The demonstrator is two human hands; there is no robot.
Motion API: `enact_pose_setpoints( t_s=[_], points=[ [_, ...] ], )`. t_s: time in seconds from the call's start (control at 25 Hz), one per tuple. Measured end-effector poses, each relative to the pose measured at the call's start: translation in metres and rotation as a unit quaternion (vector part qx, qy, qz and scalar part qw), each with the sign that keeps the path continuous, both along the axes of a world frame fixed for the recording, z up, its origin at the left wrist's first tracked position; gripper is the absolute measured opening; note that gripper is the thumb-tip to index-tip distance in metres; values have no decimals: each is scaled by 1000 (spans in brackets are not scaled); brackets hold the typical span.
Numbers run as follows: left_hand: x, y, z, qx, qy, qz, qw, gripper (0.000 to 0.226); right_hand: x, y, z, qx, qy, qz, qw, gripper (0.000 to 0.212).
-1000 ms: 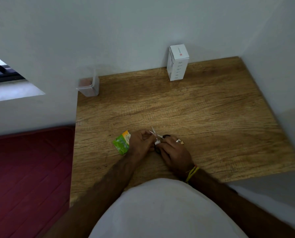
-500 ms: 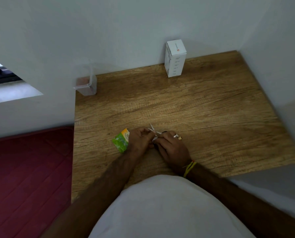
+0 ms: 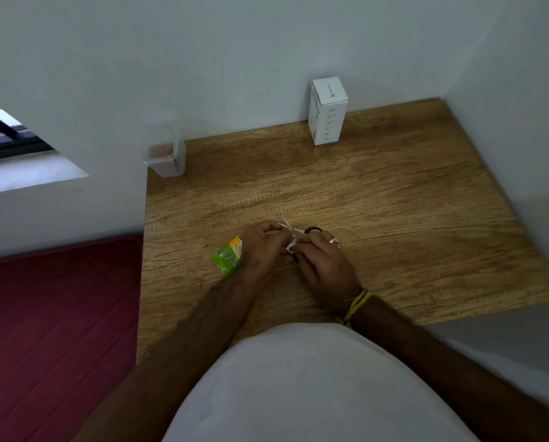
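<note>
While the sachet (image 3: 227, 256) juts from curled left hand (image 3: 260, 247) fingers, right hand (image 3: 324, 266) grips scissors (image 3: 313, 230).

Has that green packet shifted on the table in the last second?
No. Against the table's left edge and the white box at the wall, the green packet lies where it did; the slight shift in frame is the camera's.

Small black-handled scissors (image 3: 302, 231), blades at white scrap (image 3: 291, 247), green-orange sachet (image 3: 227, 256) flat on table (image 3: 394, 202)
</note>
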State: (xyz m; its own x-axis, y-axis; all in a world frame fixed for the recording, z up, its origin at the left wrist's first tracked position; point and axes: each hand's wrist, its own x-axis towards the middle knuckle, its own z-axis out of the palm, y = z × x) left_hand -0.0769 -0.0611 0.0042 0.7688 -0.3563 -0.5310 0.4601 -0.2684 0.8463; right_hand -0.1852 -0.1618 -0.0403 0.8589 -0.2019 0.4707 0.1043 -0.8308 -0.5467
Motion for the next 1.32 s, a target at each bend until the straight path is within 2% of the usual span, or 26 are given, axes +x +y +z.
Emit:
enact_pose_setpoints(
  t_s=[0.12, 0.24, 0.4, 0.76, 1.32],
  points=[
    [8, -5, 6, 10, -45, 2, 999, 6, 3, -2, 3, -21, -10, -1, 1000, 17],
    [14, -10, 16, 0, -57, -6, 998, 16, 4, -5, 12, -12, -22, -25, 999, 16],
    [12, -14, 25, -20, -77, -18, 997, 15, -3, -4, 16, -55, -37, -16, 998, 19],
    [10, -17, 37, -80, -86, -7, 993, 17, -15, -5, 18, -28, -98, -95, 990, 17],
    [1, -17, 32, -78, -103, -27, 991, 15, -7, -11, 27, 15, -71, -124, 990, 16]
  ],
)
